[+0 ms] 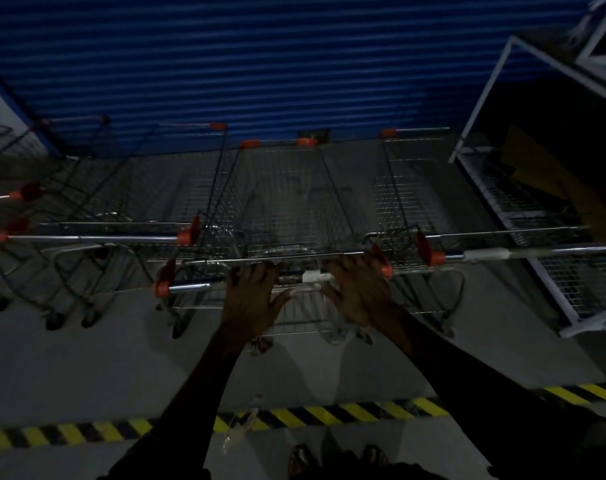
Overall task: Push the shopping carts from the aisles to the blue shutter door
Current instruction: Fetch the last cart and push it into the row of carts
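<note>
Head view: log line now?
left hand on chrome cart handle | right hand same | grip unclear | silver wire shopping cart by blue shutter door
</note>
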The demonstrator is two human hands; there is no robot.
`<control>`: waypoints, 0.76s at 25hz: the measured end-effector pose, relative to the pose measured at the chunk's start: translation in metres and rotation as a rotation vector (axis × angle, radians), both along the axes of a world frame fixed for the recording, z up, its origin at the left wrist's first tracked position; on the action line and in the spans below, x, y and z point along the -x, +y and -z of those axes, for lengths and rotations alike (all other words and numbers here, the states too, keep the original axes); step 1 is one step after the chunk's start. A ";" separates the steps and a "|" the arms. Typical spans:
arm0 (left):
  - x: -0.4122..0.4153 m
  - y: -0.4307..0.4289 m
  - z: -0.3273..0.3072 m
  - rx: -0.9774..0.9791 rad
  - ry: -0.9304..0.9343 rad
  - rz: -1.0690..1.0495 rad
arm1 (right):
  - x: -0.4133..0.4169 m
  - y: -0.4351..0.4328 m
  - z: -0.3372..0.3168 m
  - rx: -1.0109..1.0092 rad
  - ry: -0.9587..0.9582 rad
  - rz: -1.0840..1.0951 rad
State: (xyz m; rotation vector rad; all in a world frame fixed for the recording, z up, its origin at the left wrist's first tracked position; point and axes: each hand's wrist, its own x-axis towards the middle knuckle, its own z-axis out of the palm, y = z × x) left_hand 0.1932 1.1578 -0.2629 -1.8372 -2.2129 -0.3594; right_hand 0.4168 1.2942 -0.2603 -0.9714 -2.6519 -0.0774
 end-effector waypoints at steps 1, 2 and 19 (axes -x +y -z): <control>0.002 0.001 0.000 0.012 0.005 0.016 | 0.001 0.004 0.001 -0.014 0.001 0.013; 0.003 0.004 -0.001 0.017 0.004 0.029 | 0.000 0.008 0.000 -0.022 0.011 0.019; -0.038 0.060 0.002 -0.043 -0.175 0.079 | -0.046 0.059 -0.001 0.015 0.020 0.052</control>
